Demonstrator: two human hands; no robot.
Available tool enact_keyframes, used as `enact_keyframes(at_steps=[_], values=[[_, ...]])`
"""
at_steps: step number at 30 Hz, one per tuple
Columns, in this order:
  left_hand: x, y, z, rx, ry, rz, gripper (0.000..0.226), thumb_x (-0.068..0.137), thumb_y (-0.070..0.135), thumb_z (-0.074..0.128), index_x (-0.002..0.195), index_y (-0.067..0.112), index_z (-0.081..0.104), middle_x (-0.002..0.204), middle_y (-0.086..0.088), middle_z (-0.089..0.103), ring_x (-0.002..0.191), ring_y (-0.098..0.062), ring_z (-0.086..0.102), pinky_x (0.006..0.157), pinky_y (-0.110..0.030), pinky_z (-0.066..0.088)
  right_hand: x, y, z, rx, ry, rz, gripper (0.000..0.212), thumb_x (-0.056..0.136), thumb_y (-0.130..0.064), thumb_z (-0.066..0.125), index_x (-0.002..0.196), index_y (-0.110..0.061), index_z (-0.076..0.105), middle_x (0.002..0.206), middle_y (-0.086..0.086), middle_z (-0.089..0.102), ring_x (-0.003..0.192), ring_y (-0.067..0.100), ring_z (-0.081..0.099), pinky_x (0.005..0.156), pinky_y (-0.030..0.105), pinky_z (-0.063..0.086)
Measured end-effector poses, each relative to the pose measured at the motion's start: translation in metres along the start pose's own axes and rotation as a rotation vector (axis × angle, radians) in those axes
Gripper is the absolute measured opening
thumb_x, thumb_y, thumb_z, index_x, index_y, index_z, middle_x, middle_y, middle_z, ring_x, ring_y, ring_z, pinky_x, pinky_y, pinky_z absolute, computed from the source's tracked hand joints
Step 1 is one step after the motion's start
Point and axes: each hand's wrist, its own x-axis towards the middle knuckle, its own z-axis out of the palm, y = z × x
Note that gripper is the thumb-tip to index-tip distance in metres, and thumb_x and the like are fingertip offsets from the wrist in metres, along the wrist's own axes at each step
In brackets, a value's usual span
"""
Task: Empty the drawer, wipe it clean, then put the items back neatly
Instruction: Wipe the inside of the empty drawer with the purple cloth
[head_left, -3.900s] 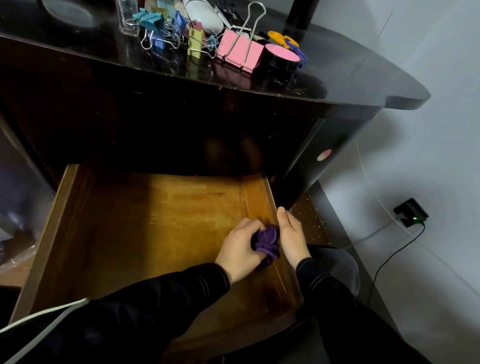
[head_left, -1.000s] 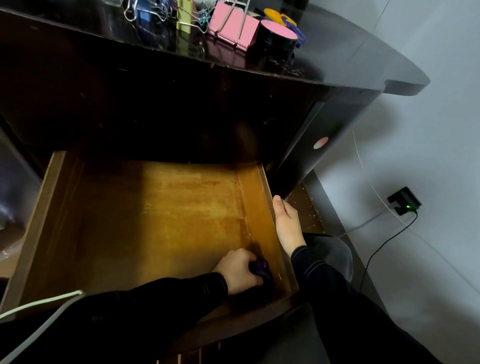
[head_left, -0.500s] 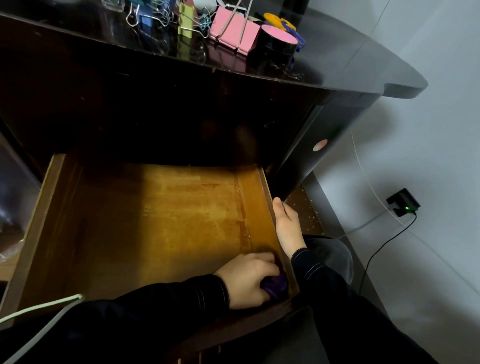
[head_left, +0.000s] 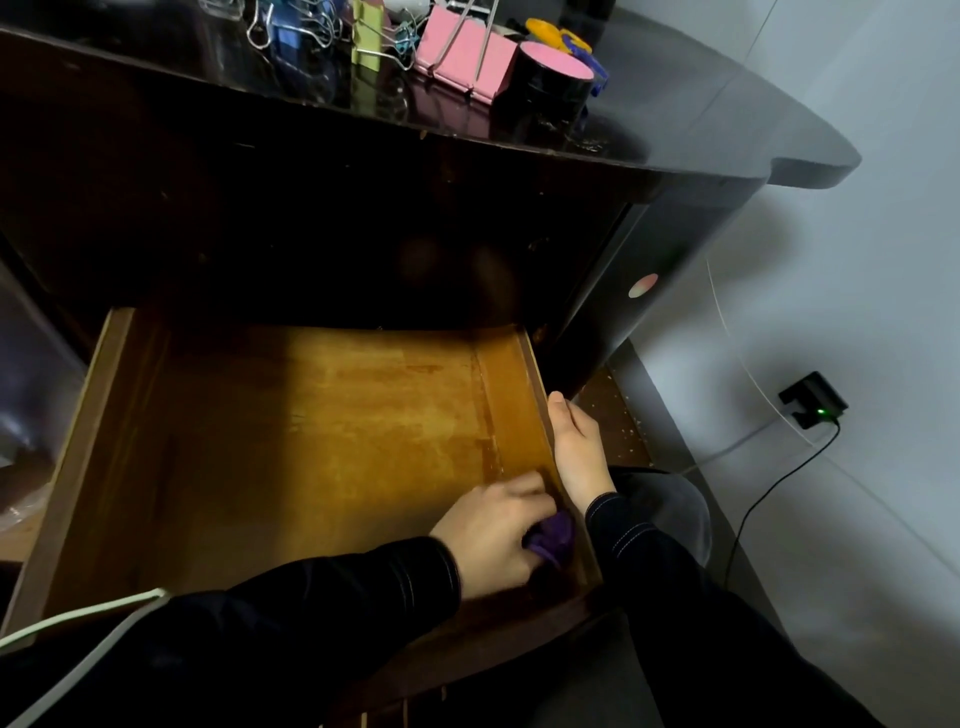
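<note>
The wooden drawer (head_left: 109, 415) stands pulled out under a dark desk, its floor bare. My left hand (head_left: 493, 535) grips a bunched purple cloth (head_left: 553, 535) and presses it into the drawer's front right corner. My right hand (head_left: 576, 457) rests along the outside of the drawer's right wall, thumb on the top edge. The removed items lie on the desk top: a large pink binder clip (head_left: 465, 52), a black tape roll with a pink top (head_left: 548, 83), several small coloured binder clips (head_left: 322, 31) and a yellow and blue item (head_left: 563, 36).
The dark desk top (head_left: 701, 114) overhangs the drawer's back part. To the right is a white wall with a black adapter showing a green light (head_left: 813, 400) and its cable (head_left: 769, 493). A white cord (head_left: 78, 616) crosses my left sleeve.
Since 3.9 s ago my left hand has carried the cloth down the right wall to the front right corner. My right hand left the cloth and stays on the drawer's side.
</note>
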Motion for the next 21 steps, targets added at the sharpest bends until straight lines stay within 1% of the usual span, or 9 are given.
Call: enact_keyframes(at_steps=[2,3,5,7,10,12,14,19,21], values=[[-0.006,0.006,0.003,0.026,-0.071,0.124,0.014,0.085,0.018,0.065,0.098,0.013,0.064,0.105,0.001,0.053,0.088,-0.019,0.056,0.072,-0.034,0.049,0.0,0.0,0.0,-0.008,-0.001,0.004,0.034,0.108,-0.043,0.035,0.111,-0.028,0.065,0.112,0.001,0.07,0.109,0.02,0.064,0.108,0.048,0.046],[-0.006,0.007,0.004,0.022,-0.084,0.139,0.014,0.085,0.018,0.064,0.098,0.013,0.064,0.104,0.001,0.054,0.088,-0.019,0.056,0.071,-0.033,0.049,0.0,0.0,0.0,-0.011,-0.001,0.004,0.035,0.108,-0.043,0.035,0.116,-0.026,0.065,0.114,0.001,0.07,0.111,0.02,0.063,0.108,0.048,0.046],[-0.004,0.005,0.001,-0.014,-0.06,0.079,0.012,0.086,0.018,0.063,0.097,0.013,0.065,0.104,0.001,0.055,0.087,-0.019,0.056,0.07,-0.032,0.047,0.0,-0.001,0.0,-0.014,0.004,0.003,0.039,0.108,-0.042,0.035,0.121,-0.02,0.064,0.115,0.003,0.07,0.111,0.021,0.063,0.108,0.048,0.046],[-0.002,0.005,0.0,-0.023,-0.038,0.027,0.012,0.086,0.019,0.063,0.096,0.013,0.064,0.104,0.001,0.054,0.086,-0.019,0.055,0.069,-0.029,0.044,-0.001,-0.001,0.0,-0.011,0.003,0.0,0.039,0.108,-0.042,0.035,0.12,-0.019,0.065,0.112,0.004,0.07,0.109,0.021,0.064,0.107,0.048,0.047],[-0.003,0.011,0.001,-0.057,-0.046,0.078,0.008,0.086,0.019,0.064,0.09,0.012,0.063,0.099,0.001,0.054,0.08,-0.018,0.054,0.066,-0.029,0.042,-0.001,0.0,0.0,-0.016,0.0,-0.002,0.042,0.108,-0.042,0.035,0.125,-0.016,0.063,0.115,0.005,0.07,0.112,0.022,0.063,0.108,0.049,0.046],[-0.003,0.011,-0.002,-0.109,-0.094,0.129,0.005,0.087,0.015,0.064,0.086,0.011,0.062,0.098,0.0,0.055,0.08,-0.016,0.053,0.067,-0.028,0.043,0.0,0.0,0.0,-0.018,0.006,-0.001,0.044,0.108,-0.042,0.035,0.13,-0.015,0.062,0.12,0.006,0.068,0.116,0.023,0.062,0.11,0.049,0.045],[0.0,0.008,-0.006,-0.136,-0.121,0.146,0.008,0.089,0.015,0.065,0.085,0.01,0.062,0.097,0.0,0.055,0.08,-0.015,0.054,0.068,-0.029,0.045,0.0,0.001,0.0,-0.021,0.009,0.004,0.045,0.108,-0.043,0.035,0.134,-0.015,0.059,0.124,0.007,0.067,0.119,0.023,0.06,0.111,0.049,0.043],[-0.003,0.012,0.005,-0.072,-0.037,0.078,0.015,0.09,0.027,0.065,0.09,0.012,0.063,0.097,0.001,0.056,0.079,-0.016,0.055,0.066,-0.025,0.04,0.001,0.001,0.0,-0.035,0.015,-0.004,0.043,0.108,-0.042,0.035,0.125,-0.016,0.064,0.117,0.005,0.069,0.113,0.022,0.063,0.108,0.048,0.046],[-0.004,0.011,0.007,-0.071,-0.033,0.066,0.017,0.091,0.028,0.065,0.094,0.011,0.063,0.099,-0.001,0.055,0.082,-0.017,0.055,0.068,-0.026,0.042,0.001,0.0,0.0,-0.049,0.02,-0.008,0.045,0.108,-0.043,0.035,0.128,-0.014,0.063,0.118,0.006,0.069,0.114,0.024,0.062,0.108,0.047,0.045]])
